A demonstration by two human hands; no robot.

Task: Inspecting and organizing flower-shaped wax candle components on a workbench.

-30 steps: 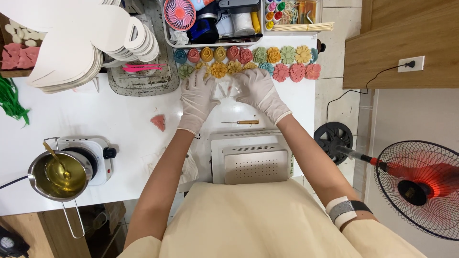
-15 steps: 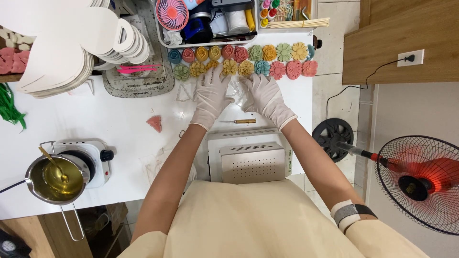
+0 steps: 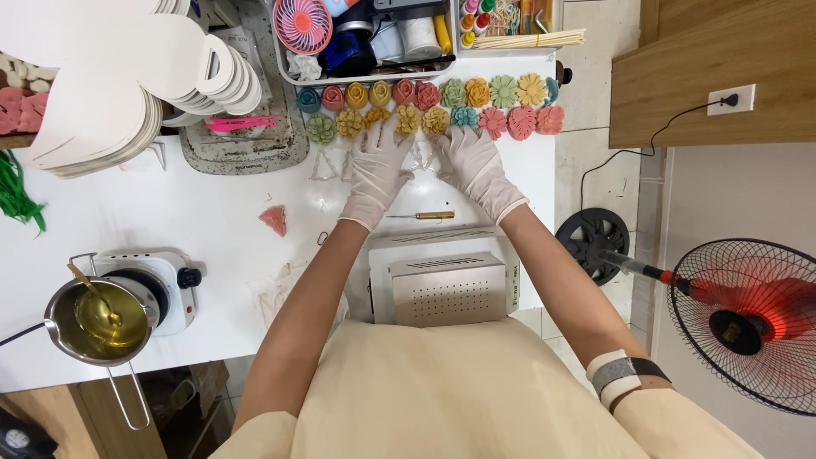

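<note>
A white desk point(image 3: 170, 212) fills most of the view under bright, even light. To its right lies a pale tiled floor point(image 3: 599, 161). A wooden cabinet point(image 3: 714, 51) stands at the upper right, with a white wall socket point(image 3: 731, 99) and a black cord plugged into it. A red floor fan point(image 3: 748, 319) in a black wire cage stands beside a pale wall point(image 3: 739, 195).

Thin, matt white rubbery gloves are covering the left hand point(image 3: 376, 170) and the right hand point(image 3: 476, 167). The flower shapes point(image 3: 435, 104) are looking waxy and matt against the smooth white table point(image 3: 170, 212). The perforated metal box point(image 3: 448, 287) is showing a dull brushed finish, while the steel saucepan point(image 3: 89, 321) is gleaming around glossy yellow liquid.
</note>
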